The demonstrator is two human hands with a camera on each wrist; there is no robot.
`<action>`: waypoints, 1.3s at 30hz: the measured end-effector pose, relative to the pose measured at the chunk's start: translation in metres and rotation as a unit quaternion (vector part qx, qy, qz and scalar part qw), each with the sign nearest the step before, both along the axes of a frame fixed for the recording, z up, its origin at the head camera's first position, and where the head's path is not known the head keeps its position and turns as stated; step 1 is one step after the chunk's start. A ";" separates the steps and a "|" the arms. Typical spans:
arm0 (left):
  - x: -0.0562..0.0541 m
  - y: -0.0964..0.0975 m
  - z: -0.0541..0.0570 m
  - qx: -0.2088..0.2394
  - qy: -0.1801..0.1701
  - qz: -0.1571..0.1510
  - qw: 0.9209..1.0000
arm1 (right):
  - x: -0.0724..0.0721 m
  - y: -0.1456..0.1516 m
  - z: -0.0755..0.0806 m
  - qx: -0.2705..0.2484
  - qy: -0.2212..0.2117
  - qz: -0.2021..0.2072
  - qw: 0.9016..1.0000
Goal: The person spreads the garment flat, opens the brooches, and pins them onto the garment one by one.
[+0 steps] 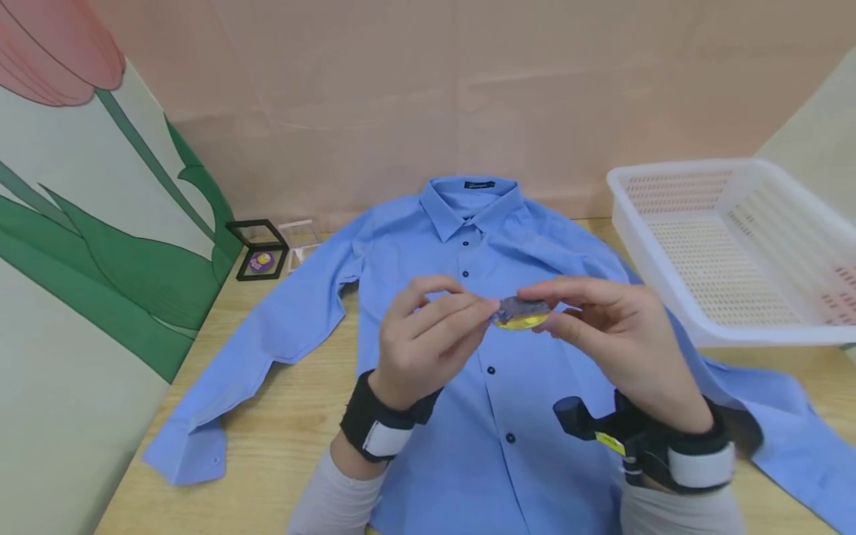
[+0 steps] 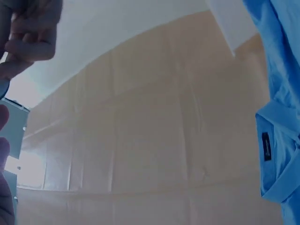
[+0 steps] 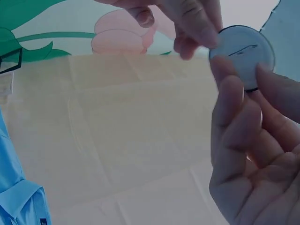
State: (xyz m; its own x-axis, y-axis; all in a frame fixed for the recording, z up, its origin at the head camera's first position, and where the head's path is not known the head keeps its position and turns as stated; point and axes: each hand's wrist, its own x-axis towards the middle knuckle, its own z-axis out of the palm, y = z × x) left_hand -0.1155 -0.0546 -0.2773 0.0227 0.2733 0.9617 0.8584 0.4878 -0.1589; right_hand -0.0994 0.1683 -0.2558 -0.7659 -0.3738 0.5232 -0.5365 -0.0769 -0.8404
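Note:
A round pin-back badge (image 1: 523, 319) is held up over the blue shirt (image 1: 435, 446), its shiny face showing yellow and purple in the head view. My right hand (image 1: 618, 331) pinches its right edge between thumb and fingers. At the opposite edge my left hand (image 1: 435, 334) grips it with the fingertips. In the right wrist view the badge's pale back (image 3: 248, 49) shows a thin metal pin across it. The shirt lies front up on the table, collar away from me, sleeves spread. Only a sliver of the badge (image 2: 3, 88) shows in the left wrist view.
A white plastic basket (image 1: 669, 297) stands at the back right, beside the shirt's sleeve. At the back left an open black case (image 1: 261, 275) holds a purple round badge (image 1: 261, 261), with a clear case (image 1: 299, 236) beside it. The wooden table (image 1: 294, 416) meets wall sheets behind and at left.

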 end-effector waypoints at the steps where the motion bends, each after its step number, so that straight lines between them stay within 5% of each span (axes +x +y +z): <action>1: 0.001 0.000 0.001 0.004 -0.017 -0.021 1.000 | 0.000 -0.002 -0.001 -0.016 0.012 0.005 1.000; 6: 0.004 0.001 0.003 0.033 -0.083 -0.114 0.989 | 0.002 -0.011 -0.002 -0.089 0.053 0.032 0.994; 16: 0.007 0.002 0.005 0.081 -0.147 -0.179 0.970 | 0.006 -0.017 -0.002 -0.085 0.031 0.038 0.995; 23: 0.009 0.002 0.005 0.110 -0.200 -0.176 0.958 | 0.005 -0.023 -0.003 -0.009 0.012 0.057 0.998; 29: 0.008 0.002 0.005 0.118 -0.226 -0.159 0.954 | 0.005 -0.025 -0.001 0.047 -0.018 0.017 0.999; 39: 0.006 0.005 -0.001 0.113 -0.278 -0.140 0.944 | 0.003 -0.030 -0.003 -0.003 -0.043 -0.042 0.998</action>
State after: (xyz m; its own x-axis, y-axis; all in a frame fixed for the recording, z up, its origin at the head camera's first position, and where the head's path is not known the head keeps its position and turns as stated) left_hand -0.1094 -0.0495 -0.2785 -0.4616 0.1188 0.8791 0.8787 0.1974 0.4347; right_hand -0.0960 0.1383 -0.2585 -0.8361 -0.3033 0.4572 -0.4680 -0.0408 -0.8828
